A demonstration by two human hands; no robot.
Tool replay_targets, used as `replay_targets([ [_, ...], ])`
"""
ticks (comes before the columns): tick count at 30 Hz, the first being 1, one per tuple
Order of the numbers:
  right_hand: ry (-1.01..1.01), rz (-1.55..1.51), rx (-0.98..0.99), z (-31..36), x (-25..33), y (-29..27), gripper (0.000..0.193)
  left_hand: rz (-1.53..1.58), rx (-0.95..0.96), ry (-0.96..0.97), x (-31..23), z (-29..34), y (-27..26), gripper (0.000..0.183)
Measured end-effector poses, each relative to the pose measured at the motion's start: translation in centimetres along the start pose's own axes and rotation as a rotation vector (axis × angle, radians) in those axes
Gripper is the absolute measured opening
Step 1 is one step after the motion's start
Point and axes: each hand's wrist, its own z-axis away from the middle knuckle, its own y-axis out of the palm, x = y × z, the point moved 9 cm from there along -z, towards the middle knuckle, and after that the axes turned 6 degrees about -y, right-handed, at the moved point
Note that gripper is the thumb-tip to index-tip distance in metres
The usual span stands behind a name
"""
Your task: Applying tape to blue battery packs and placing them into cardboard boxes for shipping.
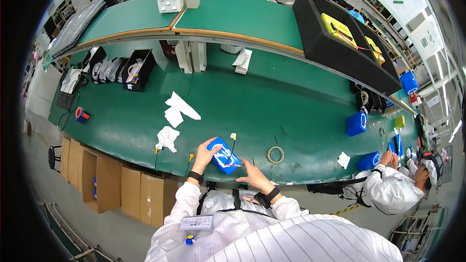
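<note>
A blue wrapped battery pack (224,157) lies tilted near the front edge of the green table, with glare on its top. A thin dark lead runs from it to a pale connector (233,136), and a bit of red wire shows at its right end. My left hand (205,156) grips the pack's left side, thumb on top. At the pack's lower right corner, my right hand (256,174) has its index finger stretched toward the red wire and the thumb apart. I cannot tell whether the fingertip touches.
A tape roll (275,155) lies to the right; crumpled white paper (167,139) and white sheets (178,108) lie left. Black bins (138,70) stand further back. Cardboard boxes (133,192) line the front left. A raised shelf (238,19) crosses behind. At right, a co-worker (393,189) handles blue pieces.
</note>
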Motion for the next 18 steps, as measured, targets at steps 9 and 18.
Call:
replay_targets([
  [9,-0.092,-0.231,-0.393,-1.9,-0.5,1.8,0.11,0.221,0.228,-0.026,2.2,-1.3,-0.4,0.054],
  [18,-0.081,-0.203,-0.6,-2.6,-0.7,4.5,0.09,0.463,0.487,-0.096,5.7,-4.8,3.2,0.059],
])
